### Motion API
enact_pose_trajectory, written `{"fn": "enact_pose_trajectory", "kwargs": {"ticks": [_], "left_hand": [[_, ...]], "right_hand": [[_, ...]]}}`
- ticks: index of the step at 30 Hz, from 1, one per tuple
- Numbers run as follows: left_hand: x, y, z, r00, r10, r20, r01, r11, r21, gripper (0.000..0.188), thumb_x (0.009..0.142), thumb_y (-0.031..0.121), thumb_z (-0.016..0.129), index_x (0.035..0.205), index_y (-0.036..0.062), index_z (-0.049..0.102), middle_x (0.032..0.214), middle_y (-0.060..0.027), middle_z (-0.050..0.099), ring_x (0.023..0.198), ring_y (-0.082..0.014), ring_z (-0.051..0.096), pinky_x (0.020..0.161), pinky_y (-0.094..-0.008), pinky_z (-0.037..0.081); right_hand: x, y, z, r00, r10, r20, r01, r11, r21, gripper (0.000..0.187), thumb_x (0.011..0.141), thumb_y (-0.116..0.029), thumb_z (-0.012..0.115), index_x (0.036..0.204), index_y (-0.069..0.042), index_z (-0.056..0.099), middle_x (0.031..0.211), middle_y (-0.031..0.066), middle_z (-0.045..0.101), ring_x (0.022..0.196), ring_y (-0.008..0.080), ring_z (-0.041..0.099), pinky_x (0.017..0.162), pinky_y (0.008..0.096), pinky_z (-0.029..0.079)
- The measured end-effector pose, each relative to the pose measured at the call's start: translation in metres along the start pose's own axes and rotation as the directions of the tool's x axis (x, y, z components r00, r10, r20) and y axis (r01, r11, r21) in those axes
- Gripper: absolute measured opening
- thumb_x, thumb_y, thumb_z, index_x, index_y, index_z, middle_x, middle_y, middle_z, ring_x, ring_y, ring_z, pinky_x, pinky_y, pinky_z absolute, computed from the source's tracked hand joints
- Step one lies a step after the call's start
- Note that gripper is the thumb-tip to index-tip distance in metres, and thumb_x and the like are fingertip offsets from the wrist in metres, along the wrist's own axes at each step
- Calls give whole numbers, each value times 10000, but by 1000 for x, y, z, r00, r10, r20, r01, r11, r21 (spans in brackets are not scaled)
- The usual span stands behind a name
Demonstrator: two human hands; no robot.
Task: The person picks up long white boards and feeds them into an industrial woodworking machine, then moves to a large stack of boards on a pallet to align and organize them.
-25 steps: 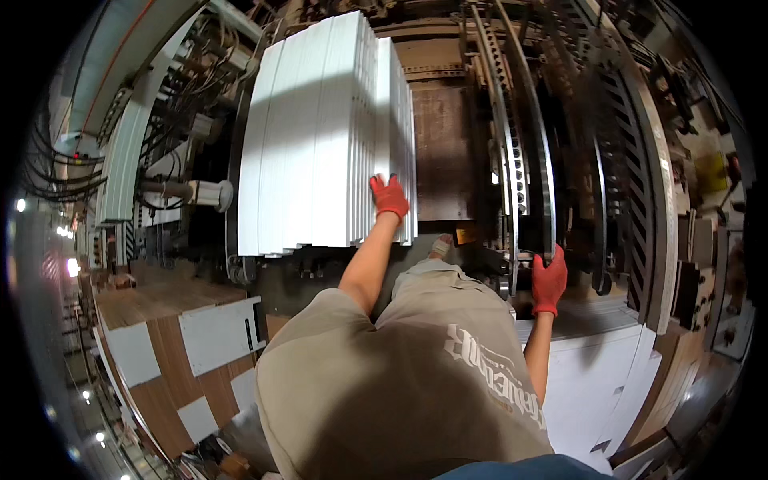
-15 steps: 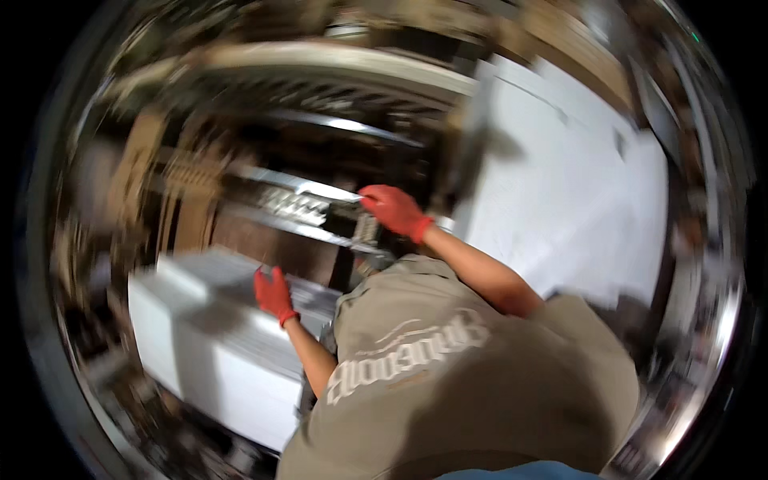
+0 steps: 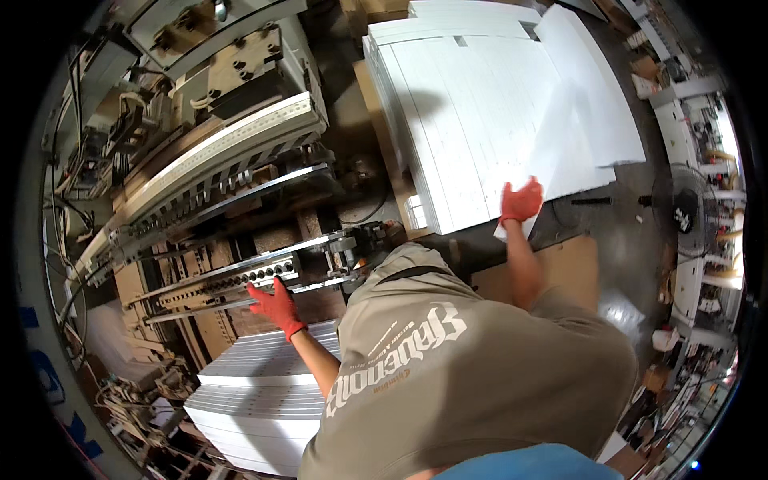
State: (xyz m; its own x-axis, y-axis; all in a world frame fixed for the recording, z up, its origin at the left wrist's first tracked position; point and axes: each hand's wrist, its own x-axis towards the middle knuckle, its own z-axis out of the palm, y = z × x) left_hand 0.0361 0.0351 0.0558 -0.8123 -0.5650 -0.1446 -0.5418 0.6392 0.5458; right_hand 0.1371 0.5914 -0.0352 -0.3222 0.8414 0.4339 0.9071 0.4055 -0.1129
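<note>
Both my hands wear red gloves. My right hand (image 3: 522, 200) grips the near corner of a white panel (image 3: 588, 120), which lies skewed on top of a big stack of white panels (image 3: 464, 112) ahead of me. With its fingers spread, my left hand (image 3: 274, 306) rests on a metal rail (image 3: 240, 276) of the machine at my left. Just below that hand stands a lower stack of white panels (image 3: 256, 392). My beige shirt hides my forearms near the body.
A drilling machine with perforated rails and beams (image 3: 216, 160) fills the left side. A standing fan (image 3: 680, 210) and cluttered benches (image 3: 696, 120) line the right edge. Brown board (image 3: 560, 264) lies on the floor beside me.
The view has swung round sharply. My right hand now holds the corner of the top panel on the big stack, and my left hand rests on the machine rail above the lower stack.
</note>
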Motion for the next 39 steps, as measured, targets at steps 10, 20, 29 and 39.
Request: {"fn": "enact_pose_trajectory", "kwargs": {"ticks": [10,20,29,39], "left_hand": [[-3,26,-7,998,-44,36,46,996,-74,750,875,258,663,1491,156,248,1462,-452,26,1378,-483,258,1047,-442,326],[-4,79,-35,930,337,-149,-366,806,-466,535,916,148,627,1395,62,406,1341,-163,482,1239,-281,447,1053,-406,348],[-66,187,-19,285,915,284,-576,400,-713,1010,657,194,865,1469,44,284,1438,-145,399,1342,-281,384,1066,-404,368],[1,54,-64,674,637,374,-96,577,-811,433,750,36,686,1176,19,611,1168,-62,676,1104,-182,612,975,-317,458]], "right_hand": [[37,99,4,801,313,510,-397,916,62,508,637,-387,762,956,0,680,976,239,687,946,416,656,808,448,525],[70,19,-71,888,-63,455,-447,113,888,326,852,-133,671,1098,59,578,1010,80,641,867,152,586,782,308,487],[70,-202,-235,930,-333,153,-349,-678,647,430,940,-254,540,1304,-63,415,770,69,531,624,195,534,556,363,467],[213,-168,-279,952,-17,-306,298,-169,939,336,918,-209,537,971,111,628,878,217,657,668,302,640,611,404,566]]}}
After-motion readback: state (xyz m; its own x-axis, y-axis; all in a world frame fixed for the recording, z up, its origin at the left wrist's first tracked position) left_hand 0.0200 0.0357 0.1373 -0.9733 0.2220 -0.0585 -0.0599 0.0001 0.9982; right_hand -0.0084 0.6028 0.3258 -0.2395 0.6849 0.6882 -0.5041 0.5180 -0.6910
